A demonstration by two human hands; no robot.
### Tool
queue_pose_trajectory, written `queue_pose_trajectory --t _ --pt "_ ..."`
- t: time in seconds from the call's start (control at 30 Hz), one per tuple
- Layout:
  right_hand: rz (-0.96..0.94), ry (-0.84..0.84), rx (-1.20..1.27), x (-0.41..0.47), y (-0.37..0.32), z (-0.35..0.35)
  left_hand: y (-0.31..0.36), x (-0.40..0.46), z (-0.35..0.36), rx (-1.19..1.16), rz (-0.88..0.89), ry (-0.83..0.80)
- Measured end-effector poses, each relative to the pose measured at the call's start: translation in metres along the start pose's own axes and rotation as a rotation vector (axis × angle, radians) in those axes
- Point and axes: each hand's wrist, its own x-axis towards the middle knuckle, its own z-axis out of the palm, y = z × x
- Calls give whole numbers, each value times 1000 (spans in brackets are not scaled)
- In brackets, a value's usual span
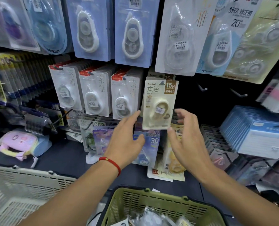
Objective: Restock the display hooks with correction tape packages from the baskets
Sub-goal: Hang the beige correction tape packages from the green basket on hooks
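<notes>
Head view: the left hand (127,137) reaches up with straight, spread fingers (133,117), their tips just beside the lower left edge of a cream package (159,105); whether they touch it cannot be told. The right hand (189,141) is at the package's lower right, fingers loosely spread and holding nothing, the thumb near the bottom right corner. A red bracelet (111,163) circles the left wrist.

The cream package hangs on a hook and reads "BoBo", "本色" and "15M", with a small price sticker on the blister; another card of the same kind sits behind it. Left of the cream package hang three rows of white packages (94,93) printed "素雅" with red top strips. Above the cream package are blue-backed packages (132,31) and a large clear one; up and to its right, a card reads "舒软 修正带" and "20". Right of the cream package two bare hooks (202,88) stick out of the dark panel. Just below it hang purple packages marked "30" (149,144).

Below the cream package, at the bottom edge, a green basket (151,203) holds more packages; a white basket (21,185) stands to the lower left.
</notes>
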Motion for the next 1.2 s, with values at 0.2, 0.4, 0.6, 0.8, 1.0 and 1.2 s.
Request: queue_pose_trajectory --t 0.2,0.4,0.6,0.8,1.0,1.2 --pt "-365 -195 -530 42 -1 29 -9 16 -4 311 95 160" --pt "-308 -246 -725 73 4 45 -19 15 -5 364 119 121" --pt "-346 -194 -591 44 -4 44 -24 6 -19 230 101 98" --pt "-3 -719 -352 -39 4 52 -24 -17 -31 301 -5 -346" --pt "83 -1384 -479 -152 11 96 -32 -68 -19 764 -133 -1252" --pt "355 -1146 -303 -252 15 139 -46 -113 9 767 -171 -944"
